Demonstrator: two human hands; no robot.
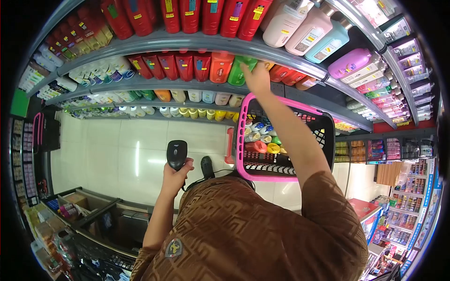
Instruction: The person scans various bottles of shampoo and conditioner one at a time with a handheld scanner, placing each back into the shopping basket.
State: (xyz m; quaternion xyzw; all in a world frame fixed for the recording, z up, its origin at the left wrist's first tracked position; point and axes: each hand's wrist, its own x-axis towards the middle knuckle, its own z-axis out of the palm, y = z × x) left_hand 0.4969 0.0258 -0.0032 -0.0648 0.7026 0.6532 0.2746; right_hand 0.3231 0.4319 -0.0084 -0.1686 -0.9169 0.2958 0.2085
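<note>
My left hand point(176, 177) is closed around the handle of a black barcode scanner point(176, 154), held above the tiled floor. My right hand point(257, 78) reaches over the basket to the middle shelf. Its thumb lies across the front of a green bottle point(237, 70), and the other fingers are mostly hidden at that bottle's right side. An orange bottle point(220, 68) stands just left of it, with several red bottles point(183, 65) further left. Under my right forearm is a black shopping basket with a pink rim point(240, 150), holding bottles with yellow, red, white and blue parts.
Large red bottles point(190, 16) and pale pump bottles point(286, 23) fill the upper shelf. Smaller bottles point(197, 113) line the bottom shelf. A divided bin point(101, 206) stands behind me at left. More stocked racks point(408, 206) are at right. A dark shoe point(207, 166) shows on the floor.
</note>
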